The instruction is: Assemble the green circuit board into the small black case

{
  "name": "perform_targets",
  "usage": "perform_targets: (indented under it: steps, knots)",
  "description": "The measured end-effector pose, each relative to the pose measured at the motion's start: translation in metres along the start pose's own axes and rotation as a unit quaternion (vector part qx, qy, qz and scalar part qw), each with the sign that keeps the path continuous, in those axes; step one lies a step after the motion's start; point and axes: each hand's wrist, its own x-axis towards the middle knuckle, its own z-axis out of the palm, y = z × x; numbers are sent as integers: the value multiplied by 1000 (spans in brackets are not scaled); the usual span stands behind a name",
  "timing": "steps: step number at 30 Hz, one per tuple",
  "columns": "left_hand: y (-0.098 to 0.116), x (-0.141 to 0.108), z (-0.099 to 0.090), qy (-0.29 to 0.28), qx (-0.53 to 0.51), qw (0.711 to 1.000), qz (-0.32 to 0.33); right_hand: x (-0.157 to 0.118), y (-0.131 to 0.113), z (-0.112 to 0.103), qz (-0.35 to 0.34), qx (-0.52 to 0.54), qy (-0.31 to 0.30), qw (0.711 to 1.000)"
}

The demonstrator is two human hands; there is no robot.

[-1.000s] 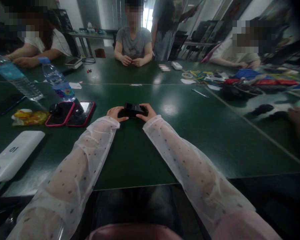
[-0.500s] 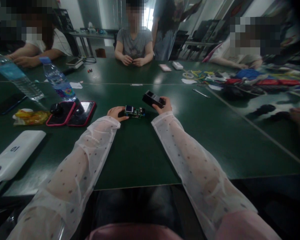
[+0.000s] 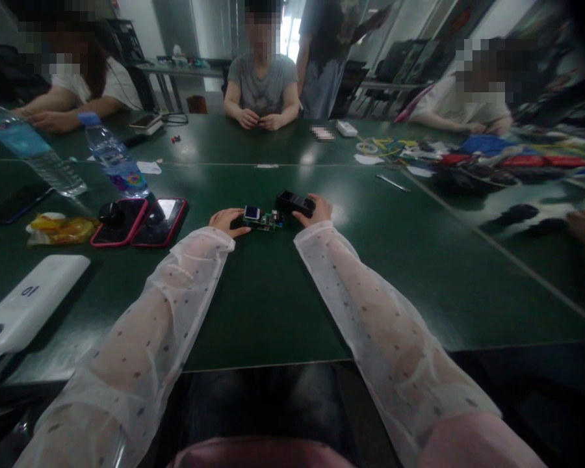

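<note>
A small green circuit board with a little screen [image 3: 263,218] lies on the dark green table [image 3: 273,305] in front of me. My left hand [image 3: 228,222] grips its left end, thumb on the near side and fingers on the far side. Just to the right, my right hand [image 3: 318,209] is closed around the right end of a black plastic casing [image 3: 293,203]. The casing's left end is close to the board's right end; whether they touch I cannot tell. What is inside the casing is too dark to make out.
Left of my hands are two phones in pink cases [image 3: 158,222], a yellow plastic packet [image 3: 63,229], a white power bank [image 3: 34,299] and water bottles [image 3: 114,159]. A pen [image 3: 392,182] and a heap of cables [image 3: 419,153] lie to the right. Several people are around the table.
My right hand has lowered the black casing and turned it flatter, bringing it slightly left towards the circuit board. My left hand and the board have stayed in place.
</note>
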Motion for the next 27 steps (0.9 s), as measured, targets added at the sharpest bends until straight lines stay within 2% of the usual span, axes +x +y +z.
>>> perform_targets:
  steps: [4,14,20,24,27]
  knots:
    - [1,0,-1,-5,6,1000,2,0,1,0,12,-5,8,1000]
    - [-1,-1,-2,-8,-10,1000,10,2,1,-5,21,-12,-20,1000]
    - [-7,2,5,25,-13,999,25,2,0,-1,20,-13,-27,999]
    - [-10,3,6,21,-10,999,23,-1,-6,-1,5,66,24,998]
    - [-9,3,5,17,-8,1000,18,-8,-26,-5,-41,175,38,983]
